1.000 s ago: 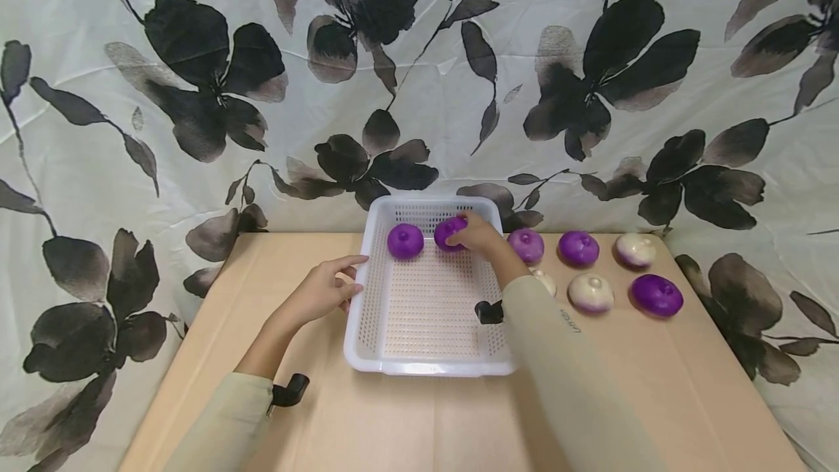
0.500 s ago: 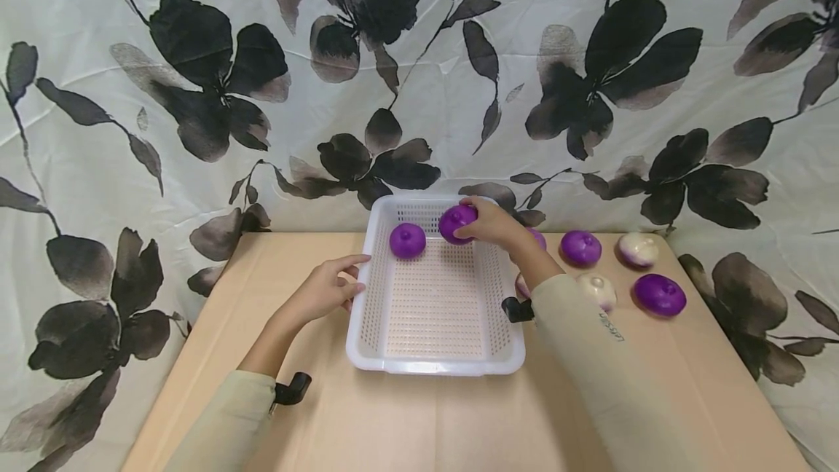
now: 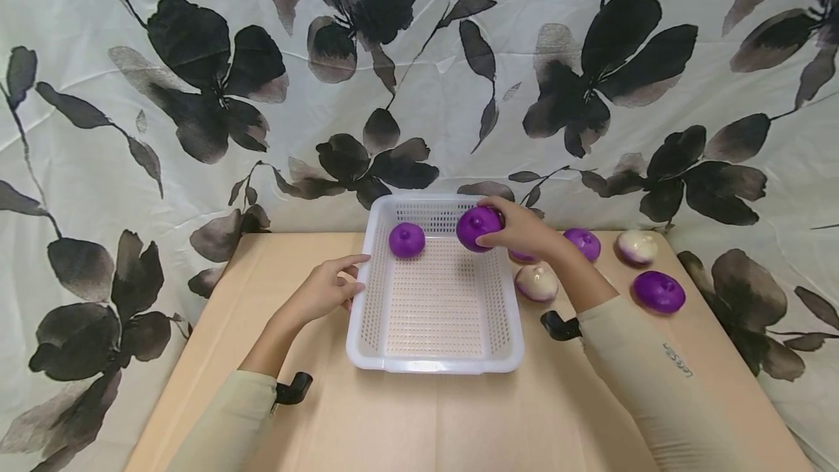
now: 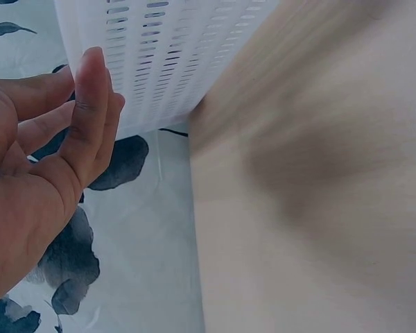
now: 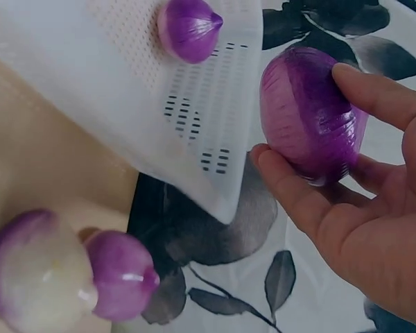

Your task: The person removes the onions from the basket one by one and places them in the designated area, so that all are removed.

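A purple onion (image 3: 473, 229) is in my right hand (image 3: 524, 231), raised over the far right corner of a white perforated plastic basket (image 3: 435, 312). In the right wrist view, thumb and fingers grip this onion (image 5: 301, 114) around its sides, clear of the basket wall. Another purple onion (image 3: 407, 240) sits inside the basket at its far left. My left hand (image 3: 324, 290) is at the basket's left rim, index finger stretched out to it. The left wrist view has the fingers (image 4: 90, 104) lightly bent against the basket's outer wall (image 4: 152, 62), holding nothing.
Right of the basket, a white-and-purple onion (image 3: 537, 282) and a partly covered purple one stand close to it. Farther right are purple onions (image 3: 658, 292) and a pale onion (image 3: 636, 248). My right forearm passes above the wooden table (image 3: 419, 421). A floral cloth (image 3: 459, 93) hangs behind.
My right hand has lifted the purple onion off its place at the back of the basket and carried it right, toward the right rim. The left hand has stayed put.
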